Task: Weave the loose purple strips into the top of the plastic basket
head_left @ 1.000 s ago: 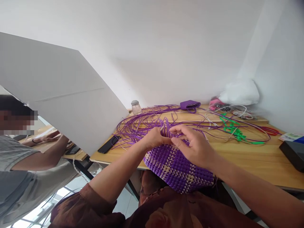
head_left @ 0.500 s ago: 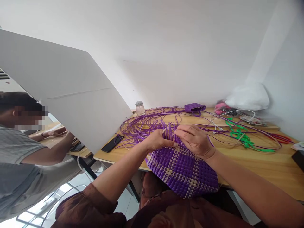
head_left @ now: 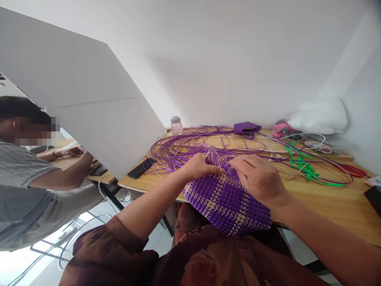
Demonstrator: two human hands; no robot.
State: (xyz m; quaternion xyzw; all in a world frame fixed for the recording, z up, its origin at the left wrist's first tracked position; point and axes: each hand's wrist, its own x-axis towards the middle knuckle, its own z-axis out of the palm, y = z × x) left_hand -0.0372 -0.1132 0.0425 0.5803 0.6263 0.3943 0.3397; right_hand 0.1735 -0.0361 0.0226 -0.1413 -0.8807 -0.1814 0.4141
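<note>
A half-woven purple and cream basket point(head_left: 228, 198) rests tilted against the table's front edge, over my lap. Loose purple strips point(head_left: 169, 153) fan out from its upper edge across the table. My left hand point(head_left: 202, 166) grips that edge, its thumb lying along the weave and its other fingers behind the strips. At the right of the same edge, my right hand point(head_left: 257, 176) is closed in a pinch on a weaving strip, its fingertips close to the weave. The pinched piece is mostly hidden by the fingers.
A black phone point(head_left: 141, 168) and a lidded glass jar point(head_left: 176, 125) are at the left. Behind stands a small purple woven pouch point(head_left: 247, 127). Green strips point(head_left: 305, 167), red-handled scissors point(head_left: 354, 171) and a white plastic bag point(head_left: 320, 115) lie right. A co-worker point(head_left: 32, 171) sits beyond a grey partition point(head_left: 98, 99).
My right hand has moved a little right and turned, away from the left hand. My left hand keeps its hold on the basket edge. The whole view has shifted slightly.
</note>
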